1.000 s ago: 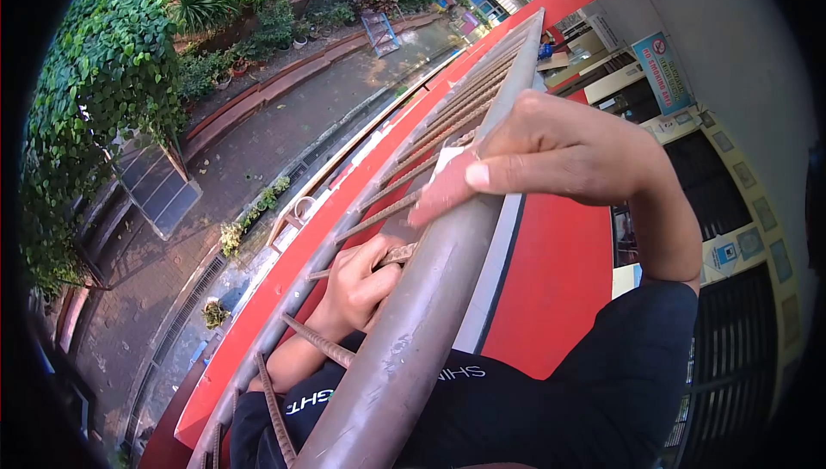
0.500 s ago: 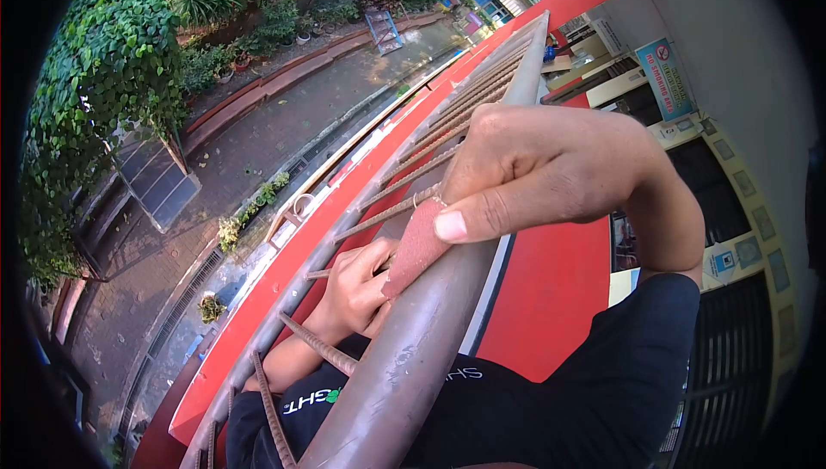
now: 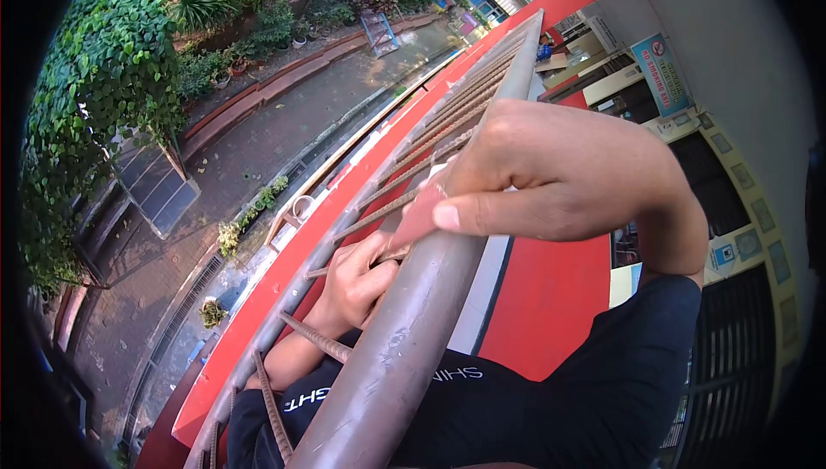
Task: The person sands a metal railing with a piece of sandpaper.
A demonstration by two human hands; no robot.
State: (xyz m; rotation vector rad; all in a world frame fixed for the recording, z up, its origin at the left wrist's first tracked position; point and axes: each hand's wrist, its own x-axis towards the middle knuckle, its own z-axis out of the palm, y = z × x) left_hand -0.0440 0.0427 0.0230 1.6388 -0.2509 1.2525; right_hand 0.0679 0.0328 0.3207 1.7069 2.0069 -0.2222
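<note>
Rail [image 3: 404, 331] runs away — sandpaper [image 3: 419, 215] (pinched) along.

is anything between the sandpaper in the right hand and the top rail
Nothing visible: the right hand presses the sandpaper straight onto the top rail. The left hand grips a bar below.

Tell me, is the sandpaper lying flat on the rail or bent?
Bent: the sandpaper curves over the rounded top rail, pressed down under the right hand thumb.
</note>
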